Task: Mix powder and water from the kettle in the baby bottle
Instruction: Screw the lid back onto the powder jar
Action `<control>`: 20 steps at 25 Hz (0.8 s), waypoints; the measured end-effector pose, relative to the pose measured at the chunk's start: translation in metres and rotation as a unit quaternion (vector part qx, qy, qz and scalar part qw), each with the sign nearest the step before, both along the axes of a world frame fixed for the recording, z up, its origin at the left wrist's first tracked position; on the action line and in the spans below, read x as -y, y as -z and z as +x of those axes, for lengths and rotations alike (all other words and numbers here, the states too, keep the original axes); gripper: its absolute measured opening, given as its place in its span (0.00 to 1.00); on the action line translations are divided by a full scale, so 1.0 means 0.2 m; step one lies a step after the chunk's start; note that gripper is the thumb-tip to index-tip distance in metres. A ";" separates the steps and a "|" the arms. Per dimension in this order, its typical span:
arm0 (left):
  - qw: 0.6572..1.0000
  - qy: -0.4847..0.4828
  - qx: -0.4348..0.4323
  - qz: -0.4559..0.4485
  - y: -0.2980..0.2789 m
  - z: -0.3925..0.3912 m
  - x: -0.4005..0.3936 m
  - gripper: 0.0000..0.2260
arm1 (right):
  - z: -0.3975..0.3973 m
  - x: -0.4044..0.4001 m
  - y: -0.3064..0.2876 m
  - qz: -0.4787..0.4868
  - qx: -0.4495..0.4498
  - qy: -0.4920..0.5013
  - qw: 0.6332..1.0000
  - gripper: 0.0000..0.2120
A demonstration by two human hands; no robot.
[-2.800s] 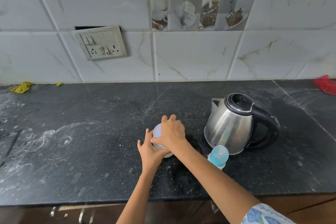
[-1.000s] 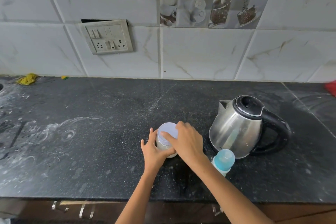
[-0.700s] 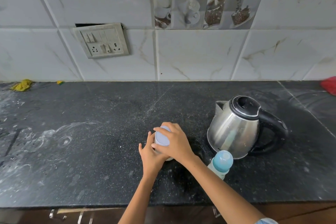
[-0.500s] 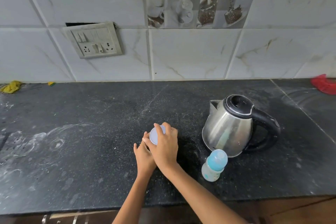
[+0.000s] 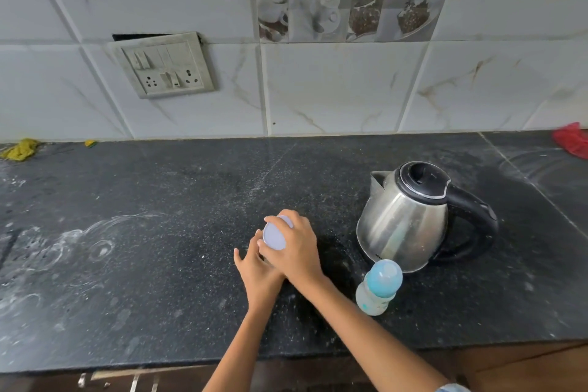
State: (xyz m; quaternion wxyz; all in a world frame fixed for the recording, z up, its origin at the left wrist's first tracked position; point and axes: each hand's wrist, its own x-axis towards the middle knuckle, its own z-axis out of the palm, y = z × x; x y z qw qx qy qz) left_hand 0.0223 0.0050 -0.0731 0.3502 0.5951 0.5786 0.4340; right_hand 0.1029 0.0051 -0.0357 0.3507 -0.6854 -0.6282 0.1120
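Lavender lid [image 5: 274, 236] sits gripped under the right hand [image 5: 297, 251]; left hand [image 5: 256, 269] cups the jar beneath; baby bottle [image 5: 377, 288] stands right of both.

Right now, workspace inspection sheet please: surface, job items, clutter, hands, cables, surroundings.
Surface: black stone counter, dusted with white smears and specks.
Job's things: steel kettle, lid shut, handle to the right; baby bottle upright in front of it, blue cap on; small jar with a pale lid, tilted.
Clutter: yellow rag far left, red item far right.
Hands: right hand wraps the lid, left hand steadies the jar from below.
Cables: nothing seen.
Surroundings: tiled wall, switch plate.
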 end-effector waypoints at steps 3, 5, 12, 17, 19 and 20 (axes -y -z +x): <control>1.000 -0.015 -0.026 0.001 0.03 0.00 -0.01 0.20 | -0.12 0.01 -0.01 -0.016 0.000 0.135 0.991 0.22; 1.000 -0.015 -0.016 -0.012 0.02 0.00 0.00 0.22 | -0.06 0.00 -0.01 -0.047 0.017 0.084 0.995 0.26; 0.999 0.014 0.016 -0.038 -0.01 -0.01 0.01 0.39 | 0.16 -0.04 -0.04 -0.015 0.042 -0.152 0.987 0.23; 0.998 -0.019 -0.056 0.010 0.03 -0.01 0.00 0.17 | -0.11 -0.01 0.01 -0.006 0.006 0.127 0.992 0.21; 0.998 -0.024 -0.055 0.007 0.03 0.00 0.00 0.13 | -0.15 -0.01 -0.01 -0.016 -0.006 0.167 0.986 0.22; 0.998 -0.022 -0.053 0.004 0.02 0.00 0.01 0.15 | -0.14 0.00 -0.02 -0.026 0.001 0.159 0.987 0.24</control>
